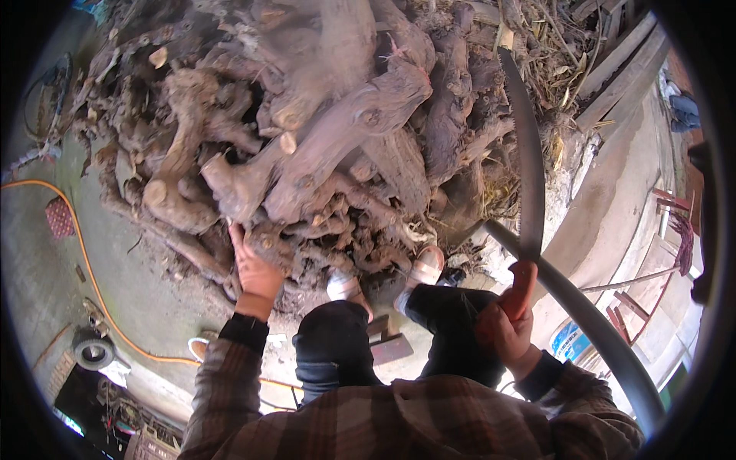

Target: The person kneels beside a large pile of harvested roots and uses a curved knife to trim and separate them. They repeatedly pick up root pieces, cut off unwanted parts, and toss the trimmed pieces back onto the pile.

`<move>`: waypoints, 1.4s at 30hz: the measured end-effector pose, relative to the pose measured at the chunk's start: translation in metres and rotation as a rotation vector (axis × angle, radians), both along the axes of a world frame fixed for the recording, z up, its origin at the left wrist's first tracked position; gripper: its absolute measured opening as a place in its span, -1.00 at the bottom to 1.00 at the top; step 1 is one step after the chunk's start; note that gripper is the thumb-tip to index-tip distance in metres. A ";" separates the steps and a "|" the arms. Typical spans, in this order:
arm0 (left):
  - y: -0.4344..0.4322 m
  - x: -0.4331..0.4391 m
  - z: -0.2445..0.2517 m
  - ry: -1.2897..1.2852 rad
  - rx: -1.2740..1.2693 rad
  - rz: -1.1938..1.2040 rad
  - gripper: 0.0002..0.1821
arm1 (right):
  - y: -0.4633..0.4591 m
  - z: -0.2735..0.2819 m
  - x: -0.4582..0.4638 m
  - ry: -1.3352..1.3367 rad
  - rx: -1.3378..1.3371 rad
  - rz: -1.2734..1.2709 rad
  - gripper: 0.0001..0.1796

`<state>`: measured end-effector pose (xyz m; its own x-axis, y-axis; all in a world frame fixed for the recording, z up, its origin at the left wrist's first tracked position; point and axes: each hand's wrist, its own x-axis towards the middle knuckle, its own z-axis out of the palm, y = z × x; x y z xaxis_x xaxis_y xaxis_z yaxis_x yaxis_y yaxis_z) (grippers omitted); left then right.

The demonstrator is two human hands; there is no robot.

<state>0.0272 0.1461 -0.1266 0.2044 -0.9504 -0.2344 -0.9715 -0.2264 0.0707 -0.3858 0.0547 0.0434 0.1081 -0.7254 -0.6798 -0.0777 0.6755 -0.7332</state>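
Observation:
My right hand point(509, 333) grips the orange-red handle of a curved pruning saw point(532, 167). Its toothed blade points away from me, along the right side of a heap of gnarled logs and roots point(345, 155). Low on the left of this heap, my left hand point(257, 273) lies against a knobby root end point(267, 244). Some of its fingers are hidden by the wood, so whether it grips is unclear. A thick forked log point(339, 144) lies on top, above and right of that hand. Several pieces show pale sawn ends.
My sandalled feet stand at the heap's near edge. A dark grey pipe point(592, 316) slants past my right arm, with a blue-and-white bucket point(569, 339) beyond. An orange hose point(92, 270) crosses the concrete floor at left, near a small tyre point(94, 353). Planks point(624, 69) lie at upper right.

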 end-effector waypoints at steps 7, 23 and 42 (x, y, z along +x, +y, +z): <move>-0.006 -0.011 0.016 0.206 0.038 0.333 0.06 | 0.017 -0.001 -0.001 0.019 -0.050 -0.009 -0.71; -0.033 -0.038 0.144 0.679 -0.043 0.910 -0.44 | 0.000 0.134 -0.021 0.127 -0.017 -0.086 -0.93; 0.179 -0.050 0.296 0.563 0.220 0.873 -0.15 | -0.038 0.287 -0.067 0.430 0.232 0.352 -0.81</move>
